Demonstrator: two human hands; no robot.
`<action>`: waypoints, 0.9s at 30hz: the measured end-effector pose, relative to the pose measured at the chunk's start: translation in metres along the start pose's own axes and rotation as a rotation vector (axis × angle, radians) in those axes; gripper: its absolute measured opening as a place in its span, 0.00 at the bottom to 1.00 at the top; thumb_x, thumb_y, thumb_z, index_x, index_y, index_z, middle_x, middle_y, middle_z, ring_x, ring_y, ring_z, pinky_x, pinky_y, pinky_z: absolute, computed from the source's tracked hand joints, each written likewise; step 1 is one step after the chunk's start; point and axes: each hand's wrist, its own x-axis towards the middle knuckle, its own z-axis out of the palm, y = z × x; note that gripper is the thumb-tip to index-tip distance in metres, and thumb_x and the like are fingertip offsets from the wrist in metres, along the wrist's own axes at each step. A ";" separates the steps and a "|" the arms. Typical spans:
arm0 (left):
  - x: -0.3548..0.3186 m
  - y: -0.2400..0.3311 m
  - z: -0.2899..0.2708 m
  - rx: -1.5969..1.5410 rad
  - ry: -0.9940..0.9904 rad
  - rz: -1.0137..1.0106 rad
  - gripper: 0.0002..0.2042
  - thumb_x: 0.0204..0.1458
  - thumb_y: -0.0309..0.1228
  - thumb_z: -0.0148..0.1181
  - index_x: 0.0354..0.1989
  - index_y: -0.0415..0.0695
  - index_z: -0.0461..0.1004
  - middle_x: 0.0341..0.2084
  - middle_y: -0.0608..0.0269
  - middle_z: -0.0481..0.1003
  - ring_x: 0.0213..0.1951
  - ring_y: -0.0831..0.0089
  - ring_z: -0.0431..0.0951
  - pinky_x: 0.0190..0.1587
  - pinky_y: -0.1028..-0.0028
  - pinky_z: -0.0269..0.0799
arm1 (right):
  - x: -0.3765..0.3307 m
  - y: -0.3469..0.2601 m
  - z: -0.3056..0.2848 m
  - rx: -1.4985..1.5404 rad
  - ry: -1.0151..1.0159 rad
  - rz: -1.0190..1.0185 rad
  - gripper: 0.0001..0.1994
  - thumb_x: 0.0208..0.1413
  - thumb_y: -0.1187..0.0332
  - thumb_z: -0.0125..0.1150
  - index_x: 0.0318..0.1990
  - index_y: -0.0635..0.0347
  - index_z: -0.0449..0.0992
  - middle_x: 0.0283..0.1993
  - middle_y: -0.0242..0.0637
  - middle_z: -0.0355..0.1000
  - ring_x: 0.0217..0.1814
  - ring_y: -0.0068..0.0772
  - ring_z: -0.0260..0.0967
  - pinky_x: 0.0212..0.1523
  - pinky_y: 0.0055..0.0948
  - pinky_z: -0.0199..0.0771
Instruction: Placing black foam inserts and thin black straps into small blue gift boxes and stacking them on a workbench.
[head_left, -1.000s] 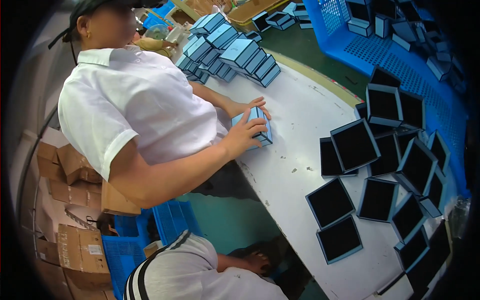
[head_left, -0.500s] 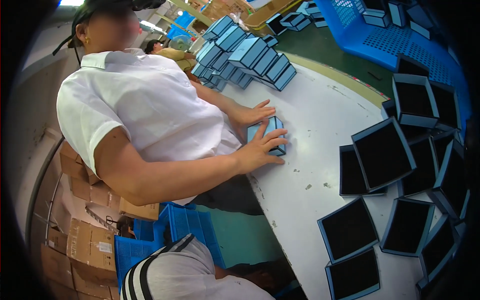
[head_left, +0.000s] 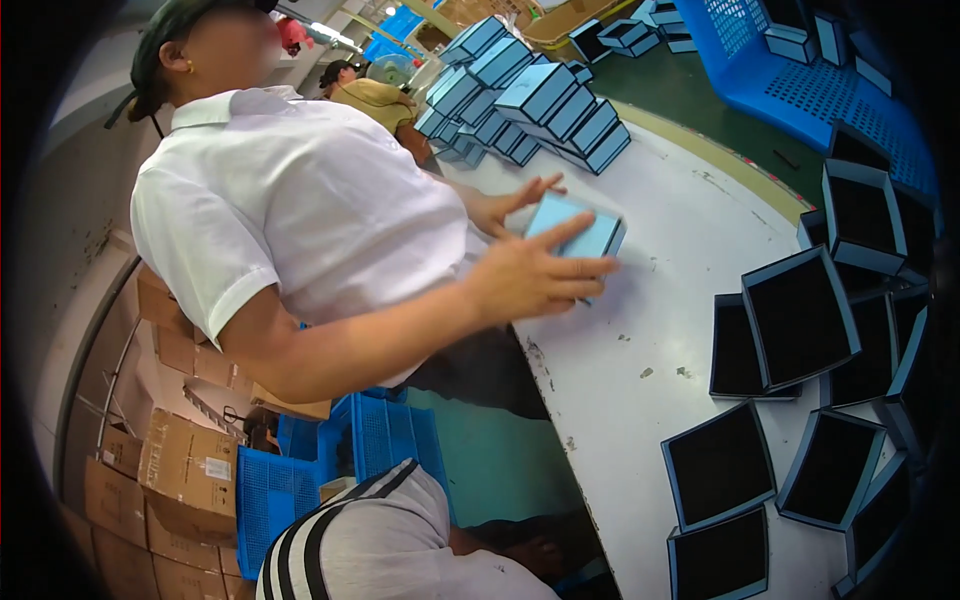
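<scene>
Light-blue box (head_left: 597, 237) over the table (head_left: 640, 310), long axis hard to read, a co-worker's spread hands (head_left: 530, 278) around it, near one overlapping; it's far from the wearer's shadowed left hand (head_left: 534, 552), grip unreadable, right hand out of view

From my remote station I can read no lettering, number or sign; a white label (head_left: 217, 469) (a small pale rectangle) stands on a brown carton (head_left: 175, 485) at left, any print too small to decipher.
</scene>
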 end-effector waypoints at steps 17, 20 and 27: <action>0.019 0.000 -0.088 -0.050 0.161 -0.040 0.14 0.45 0.38 0.52 0.41 0.51 0.73 0.42 0.63 0.68 0.50 0.63 0.65 0.52 0.58 0.59 | -0.003 -0.058 -0.037 -0.004 0.200 0.091 0.11 0.54 0.65 0.47 0.33 0.57 0.76 0.29 0.37 0.70 0.30 0.34 0.67 0.30 0.34 0.68; 0.027 -0.006 -0.121 -0.145 0.018 -0.059 0.17 0.43 0.38 0.54 0.43 0.51 0.73 0.46 0.61 0.68 0.54 0.61 0.63 0.53 0.56 0.58 | -0.024 -0.102 -0.080 -0.016 0.334 0.100 0.10 0.53 0.65 0.47 0.32 0.57 0.76 0.28 0.36 0.70 0.29 0.34 0.67 0.29 0.34 0.68; 0.036 -0.049 -0.132 -1.020 0.232 -0.543 0.13 0.49 0.42 0.54 0.37 0.49 0.77 0.34 0.56 0.77 0.39 0.58 0.76 0.44 0.64 0.71 | -0.244 -0.177 -0.253 -0.018 0.911 0.193 0.10 0.53 0.65 0.47 0.30 0.56 0.77 0.26 0.35 0.70 0.27 0.33 0.67 0.27 0.34 0.68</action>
